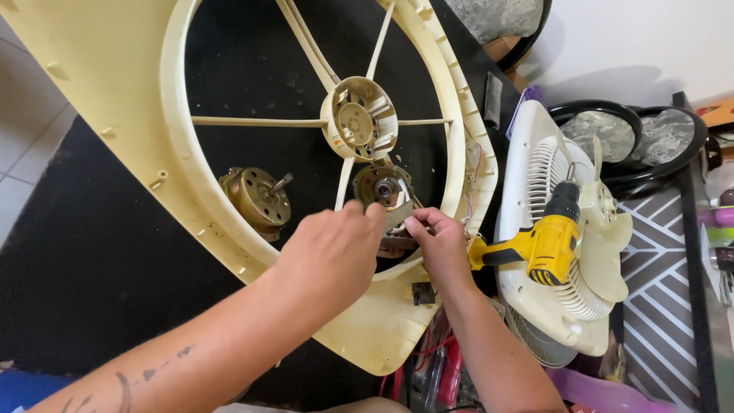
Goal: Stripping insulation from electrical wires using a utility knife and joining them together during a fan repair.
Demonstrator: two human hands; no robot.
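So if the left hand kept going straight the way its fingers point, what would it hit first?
Probably the small round motor part just beyond the fingertips of the left hand, which point up and right; past it sits the cream fan frame's hub. Depth is hard to judge here.

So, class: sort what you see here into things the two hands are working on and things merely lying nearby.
In hand:
left hand
right hand
small motor both hands meet at
cream fan housing around it

Lying about:
brass-coloured motor
yellow cordless drill
white fan grille under the drill
black mat
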